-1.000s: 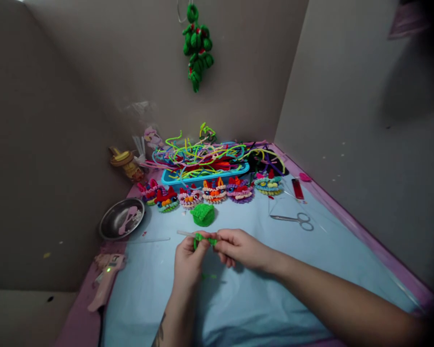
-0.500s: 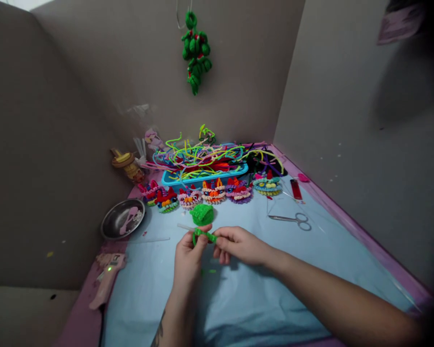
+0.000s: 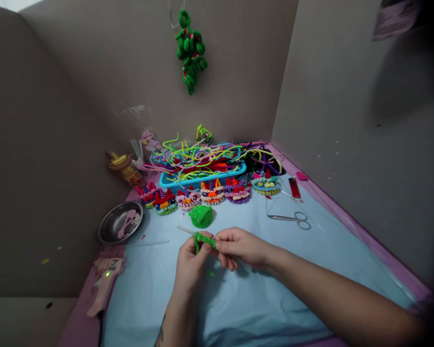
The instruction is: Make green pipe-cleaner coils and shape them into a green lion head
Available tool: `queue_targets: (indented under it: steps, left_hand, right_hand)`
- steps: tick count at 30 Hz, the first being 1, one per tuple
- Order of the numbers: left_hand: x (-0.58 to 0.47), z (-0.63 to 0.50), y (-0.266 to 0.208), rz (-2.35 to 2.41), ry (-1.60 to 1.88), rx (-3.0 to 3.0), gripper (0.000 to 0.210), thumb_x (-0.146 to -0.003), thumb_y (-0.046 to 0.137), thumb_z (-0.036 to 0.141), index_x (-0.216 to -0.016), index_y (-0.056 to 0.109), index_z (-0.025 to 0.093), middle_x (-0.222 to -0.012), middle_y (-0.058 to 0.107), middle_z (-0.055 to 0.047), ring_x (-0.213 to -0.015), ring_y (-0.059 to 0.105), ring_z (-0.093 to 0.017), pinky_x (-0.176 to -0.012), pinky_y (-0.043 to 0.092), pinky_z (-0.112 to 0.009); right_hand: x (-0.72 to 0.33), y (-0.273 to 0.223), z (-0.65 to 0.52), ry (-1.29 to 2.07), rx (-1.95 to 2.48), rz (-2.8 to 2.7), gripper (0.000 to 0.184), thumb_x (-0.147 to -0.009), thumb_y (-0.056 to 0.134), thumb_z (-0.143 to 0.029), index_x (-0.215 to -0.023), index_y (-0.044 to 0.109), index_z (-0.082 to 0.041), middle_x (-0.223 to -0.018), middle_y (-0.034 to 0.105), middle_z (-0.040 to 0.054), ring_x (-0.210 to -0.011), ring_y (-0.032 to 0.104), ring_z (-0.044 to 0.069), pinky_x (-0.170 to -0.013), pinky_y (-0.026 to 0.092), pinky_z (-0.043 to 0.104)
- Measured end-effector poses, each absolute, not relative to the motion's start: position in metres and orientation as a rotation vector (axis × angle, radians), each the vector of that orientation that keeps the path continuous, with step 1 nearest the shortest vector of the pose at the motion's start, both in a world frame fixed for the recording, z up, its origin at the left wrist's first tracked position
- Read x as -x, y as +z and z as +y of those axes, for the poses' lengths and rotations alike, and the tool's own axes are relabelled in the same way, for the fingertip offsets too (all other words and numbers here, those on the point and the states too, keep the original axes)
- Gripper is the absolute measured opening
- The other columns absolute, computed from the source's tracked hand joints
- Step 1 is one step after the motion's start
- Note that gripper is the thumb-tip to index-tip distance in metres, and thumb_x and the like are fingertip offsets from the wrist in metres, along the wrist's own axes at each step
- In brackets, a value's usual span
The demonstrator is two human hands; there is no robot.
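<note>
A bright green pipe cleaner (image 3: 205, 238) is coiled around a thin pale stick (image 3: 185, 230), whose bare end points up and left. My left hand (image 3: 192, 260) is closed around the near side of the coil, thumb on top. With thumb and fingers, my right hand (image 3: 235, 246) pinches the right end of the same coil. A loose green loop hangs by my left fingers. Just beyond both hands sits a round green fuzzy piece (image 3: 200, 216) on the light blue cloth (image 3: 275, 294).
Several colourful pipe-cleaner heads (image 3: 212, 191) line up before a blue tray (image 3: 202, 179) heaped with pipe cleaners. Scissors (image 3: 291, 219) and a red lighter (image 3: 294, 188) lie right. At left are a metal bowl (image 3: 106, 230) and a pink glue gun (image 3: 106, 286). Green bundles (image 3: 190, 53) hang on the wall.
My left thumb has slid down, so more of the green coil shows. My right fingers have shifted slightly on its end. The view has moved a little.
</note>
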State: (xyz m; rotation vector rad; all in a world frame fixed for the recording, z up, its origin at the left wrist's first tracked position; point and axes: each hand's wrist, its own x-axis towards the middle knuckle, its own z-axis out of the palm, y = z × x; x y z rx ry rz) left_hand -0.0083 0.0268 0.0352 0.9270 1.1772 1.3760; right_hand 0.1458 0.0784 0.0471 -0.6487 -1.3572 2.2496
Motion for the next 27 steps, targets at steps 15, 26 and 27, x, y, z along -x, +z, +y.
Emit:
queue_targets:
  steps: [15,26,27]
  left_hand:
    - [0.013,0.028,0.041,1.299,1.365,-0.984,0.031,-0.068,0.075,0.040,-0.085,0.071,0.014,-0.075,0.066,-0.003,-0.074,0.058,-0.016,-0.073,0.044,-0.026]
    - [0.003,0.028,0.041,1.183,1.395,-0.890,0.035,-0.068,0.075,0.043,-0.085,0.068,0.013,-0.065,0.058,-0.001,-0.062,0.053,-0.014,-0.063,0.043,-0.025]
    - [0.002,0.027,0.041,1.175,1.397,-0.889,0.035,-0.068,0.075,0.043,-0.084,0.068,0.013,-0.065,0.058,-0.001,-0.061,0.053,-0.014,-0.063,0.043,-0.025]
  right_hand:
    - [-0.141,0.050,0.072,1.994,0.735,-1.485,0.046,-0.077,0.055,-0.063,-0.077,0.049,-0.017,-0.054,0.060,-0.0041,-0.040,0.050,0.006,-0.038,0.035,0.016]
    - [-0.142,0.045,0.073,2.137,0.650,-1.465,0.049,-0.078,0.052,-0.066,-0.077,0.050,-0.017,-0.050,0.057,-0.0048,-0.035,0.046,0.005,-0.036,0.035,0.016]
    - [-0.142,0.045,0.072,2.151,0.645,-1.455,0.049,-0.077,0.053,-0.066,-0.077,0.051,-0.016,-0.049,0.057,-0.0047,-0.035,0.046,0.005,-0.036,0.034,0.016]
